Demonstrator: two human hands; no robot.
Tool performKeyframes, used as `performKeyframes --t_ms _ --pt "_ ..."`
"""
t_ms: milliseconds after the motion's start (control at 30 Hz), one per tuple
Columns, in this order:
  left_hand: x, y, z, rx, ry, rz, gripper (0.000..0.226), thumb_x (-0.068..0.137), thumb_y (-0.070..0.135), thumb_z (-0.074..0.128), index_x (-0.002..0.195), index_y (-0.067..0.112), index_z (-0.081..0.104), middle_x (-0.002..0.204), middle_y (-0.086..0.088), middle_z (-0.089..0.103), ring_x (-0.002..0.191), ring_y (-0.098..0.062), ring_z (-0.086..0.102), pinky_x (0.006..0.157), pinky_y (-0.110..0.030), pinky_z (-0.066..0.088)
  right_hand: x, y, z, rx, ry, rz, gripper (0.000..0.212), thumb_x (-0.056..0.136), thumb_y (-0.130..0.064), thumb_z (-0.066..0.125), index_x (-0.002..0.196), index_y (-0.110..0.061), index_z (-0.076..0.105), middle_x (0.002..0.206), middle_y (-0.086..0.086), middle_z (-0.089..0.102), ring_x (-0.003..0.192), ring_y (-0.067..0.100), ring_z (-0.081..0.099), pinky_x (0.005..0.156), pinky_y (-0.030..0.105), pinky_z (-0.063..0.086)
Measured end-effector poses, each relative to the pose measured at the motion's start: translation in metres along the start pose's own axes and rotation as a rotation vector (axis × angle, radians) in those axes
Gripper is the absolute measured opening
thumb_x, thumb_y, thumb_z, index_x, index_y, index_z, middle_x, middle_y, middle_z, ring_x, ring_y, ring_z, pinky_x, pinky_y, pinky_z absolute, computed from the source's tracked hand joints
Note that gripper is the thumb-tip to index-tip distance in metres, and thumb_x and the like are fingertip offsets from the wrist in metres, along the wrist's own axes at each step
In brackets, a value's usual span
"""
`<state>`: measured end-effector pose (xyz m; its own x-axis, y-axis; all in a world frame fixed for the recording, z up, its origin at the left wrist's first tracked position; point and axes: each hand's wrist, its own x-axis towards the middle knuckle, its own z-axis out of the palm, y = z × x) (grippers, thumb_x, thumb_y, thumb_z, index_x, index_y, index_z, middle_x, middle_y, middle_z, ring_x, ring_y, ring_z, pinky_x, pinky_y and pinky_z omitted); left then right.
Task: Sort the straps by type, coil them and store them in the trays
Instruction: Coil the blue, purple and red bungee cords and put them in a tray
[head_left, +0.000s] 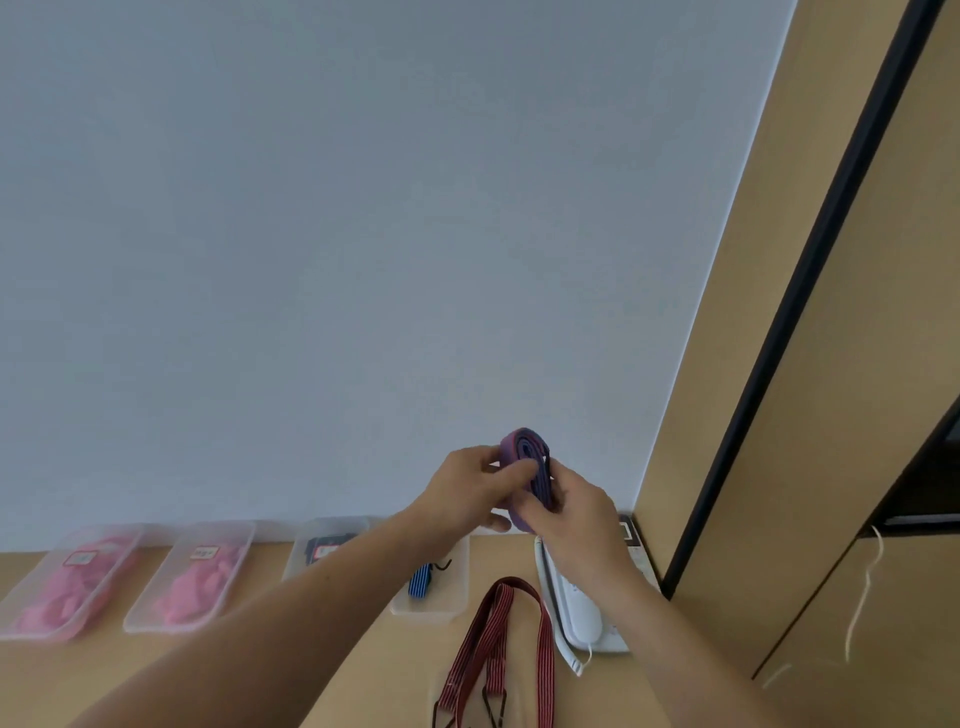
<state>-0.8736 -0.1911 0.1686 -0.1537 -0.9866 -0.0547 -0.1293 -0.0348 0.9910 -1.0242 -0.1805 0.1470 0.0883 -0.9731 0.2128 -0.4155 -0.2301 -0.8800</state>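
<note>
Item: purple strap (525, 460), wound into a flat oval coil, held up in the air in front of the white wall (311, 234), above the far right end of the bench (104, 670); its lower part is covered by both hands and no loose end can be made out. Left hand (470, 488): fingers curled across the near face of the coil, thumb below it, holding it. Right hand (576, 512): fingers closed on the coil's right edge, holding it; the fingertips are hidden behind the strap. Along the wall, four clear trays: leftmost tray (36, 636), cut off by the left edge, with pink straps (78, 587) and a label too blurred to read; second tray (161, 629), also with pink contents (200, 582) and an unreadable label; third tray (296, 561), dark straps (324, 545) inside, partly hidden by the left forearm; fourth tray (426, 608), holding a blue striped strap (421, 579) with a dark hook, its far end hidden under the left hand. Loose on the bench: red striped strap (498, 639), looped, uncoiled, its lower end cut off by the bottom edge. Beside it, a white telephone handset (571, 618), partly covered by the right forearm. Right: a wooden panel (727, 364) with a black strip
</note>
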Motion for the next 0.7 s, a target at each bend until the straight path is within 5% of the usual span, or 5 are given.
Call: performKeyframes --t_ms 100,333,500,700 --pt "0.001 -0.005 0.000 -0.106 0.030 -0.070 0.019 0.092 0.009 0.062 0.109 0.004 0.068 0.088 -0.019 0.074 0.072 -0.027 0.070 0.069 -0.038 0.060 0.001 0.005 0.005 -0.047 -0.041 -0.084 0.013 0.087 -0.031 0.065 0.099 -0.033 0.064 0.072 -0.004 0.066 0.065 0.009 0.057 0.057 0.018 0.044" --pt "-0.008 -0.027 -0.007 -0.354 0.080 -0.212 0.029 0.094 0.010 0.063 0.117 -0.004 0.056 0.099 -0.024 0.073 0.085 -0.038 0.072 0.066 -0.041 0.060 0.020 0.020 -0.005 -0.142 -0.137 -0.103 0.022 0.097 -0.027 0.056 0.112 -0.031 0.072 0.093 0.007 0.075 0.089 0.023 0.066 0.083 0.038 0.051" --pt "-0.011 -0.045 -0.022 -0.439 0.121 -0.285 0.036 0.096 0.008 0.056 0.125 -0.011 0.049 0.099 -0.026 0.068 0.078 -0.039 0.070 0.064 -0.044 0.057 0.027 0.033 0.018 -0.091 -0.225 -0.056 0.021 0.089 -0.027 0.068 0.108 -0.036 0.073 0.072 -0.031 0.068 0.081 -0.006 0.067 0.067 0.005 0.045" --pt "0.011 -0.071 -0.051 -0.536 0.056 -0.358 0.039 0.099 0.036 0.052 0.108 0.002 0.069 0.095 -0.023 0.068 0.079 -0.041 0.068 0.063 -0.046 0.057 0.043 0.040 0.050 -0.059 -0.275 0.023 0.021 0.087 -0.030 0.070 0.098 -0.048 0.070 0.077 -0.033 0.070 0.079 -0.010 0.066 0.068 0.005 0.045"
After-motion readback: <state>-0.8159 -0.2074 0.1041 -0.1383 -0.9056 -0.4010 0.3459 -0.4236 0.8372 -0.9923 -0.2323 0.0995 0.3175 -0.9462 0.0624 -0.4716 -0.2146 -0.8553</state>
